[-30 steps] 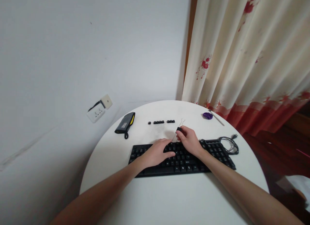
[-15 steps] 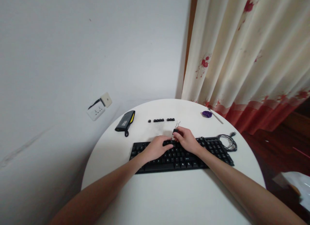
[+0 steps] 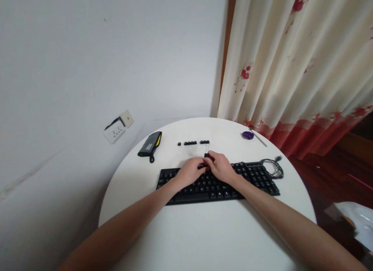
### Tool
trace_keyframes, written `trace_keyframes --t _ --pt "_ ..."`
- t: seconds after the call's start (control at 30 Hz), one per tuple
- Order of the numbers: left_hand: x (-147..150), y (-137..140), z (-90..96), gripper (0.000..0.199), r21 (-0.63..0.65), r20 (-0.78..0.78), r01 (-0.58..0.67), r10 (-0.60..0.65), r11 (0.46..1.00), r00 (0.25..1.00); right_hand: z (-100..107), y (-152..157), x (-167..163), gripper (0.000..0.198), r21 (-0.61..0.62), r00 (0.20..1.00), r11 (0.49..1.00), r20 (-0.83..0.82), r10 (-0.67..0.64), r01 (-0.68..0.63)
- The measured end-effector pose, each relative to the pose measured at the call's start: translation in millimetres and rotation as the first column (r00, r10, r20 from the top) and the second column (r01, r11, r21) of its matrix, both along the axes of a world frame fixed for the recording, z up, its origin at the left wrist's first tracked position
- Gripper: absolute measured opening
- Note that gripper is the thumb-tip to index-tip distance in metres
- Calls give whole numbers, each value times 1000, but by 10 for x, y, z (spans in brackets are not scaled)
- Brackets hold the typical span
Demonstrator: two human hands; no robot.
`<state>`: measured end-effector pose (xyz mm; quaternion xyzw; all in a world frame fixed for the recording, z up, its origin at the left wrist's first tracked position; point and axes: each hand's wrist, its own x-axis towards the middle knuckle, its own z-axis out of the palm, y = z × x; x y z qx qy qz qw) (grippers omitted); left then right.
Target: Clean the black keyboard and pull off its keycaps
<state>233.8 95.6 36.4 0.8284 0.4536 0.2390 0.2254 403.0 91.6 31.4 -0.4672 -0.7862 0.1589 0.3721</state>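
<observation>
Over at the round white desk [image 3: 210, 224], the black keyboard [image 3: 217, 187] lies in front of the person, its coiled cable [image 3: 275, 170] at the far right corner. The right hand [image 3: 222, 168] pinches the black handle of a wire keycap puller [image 3: 206, 155], loops pointing away. The left hand [image 3: 190, 172] meets it fingertip to fingertip above the upper keys; I can't tell whether it grips anything. Beyond them sit loose black keycaps [image 3: 190, 143] in a broken row, a zippered pouch [image 3: 150, 144] well to their left.
</observation>
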Motion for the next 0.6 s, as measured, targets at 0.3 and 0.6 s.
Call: trace_keyframes --t 0.3,0.6 --pt "-2 3 -38 12 129 18 59 -62 990 998 -109 198 36 22 -259 916 963 -400 -37 -75" --pt "17 -79 -71 33 257 129 -16 -18 966 991 -12 32 31 21 -74 934 997 -357 2 -30"
